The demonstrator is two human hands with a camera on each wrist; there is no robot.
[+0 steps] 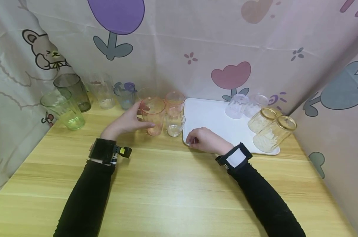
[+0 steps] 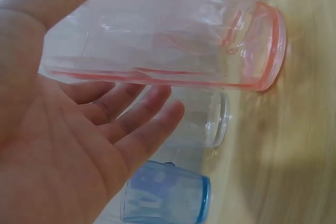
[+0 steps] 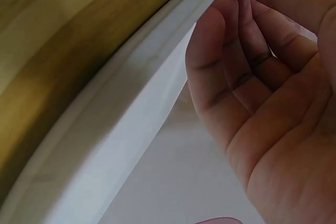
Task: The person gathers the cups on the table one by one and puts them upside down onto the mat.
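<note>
The left hand (image 1: pixel 128 122) is cupped around the pink glass (image 1: pixel 153 115), thumb on its near side and fingers reaching behind it. The wrist view shows the fingers (image 2: pixel 137 114) only loosely curved beside the glass wall, so whether they press it firmly cannot be told. The pink glass stands upright on the table (image 1: pixel 167 191), just left of the white tray (image 1: pixel 208 115), its long axis vertical and its mouth up. It lies straight ahead of the left palm, and the left hand is much the nearer.

The right hand (image 1: pixel 205 141) rests at the tray's near left corner, fingers curled; its wrist view shows the fingertips (image 3: pixel 220 35) against the tray's rim (image 3: pixel 131 103), pinching or merely touching it.

The left wrist view shows a small clear glass (image 2: pixel 202 121) and a blue glass (image 2: pixel 168 198) beyond the pink one. Only the head view shows two amber glasses (image 1: pixel 270 128) lying on their sides at the tray's right edge, and green glasses (image 1: pixel 63 110) well left of the tray.
</note>
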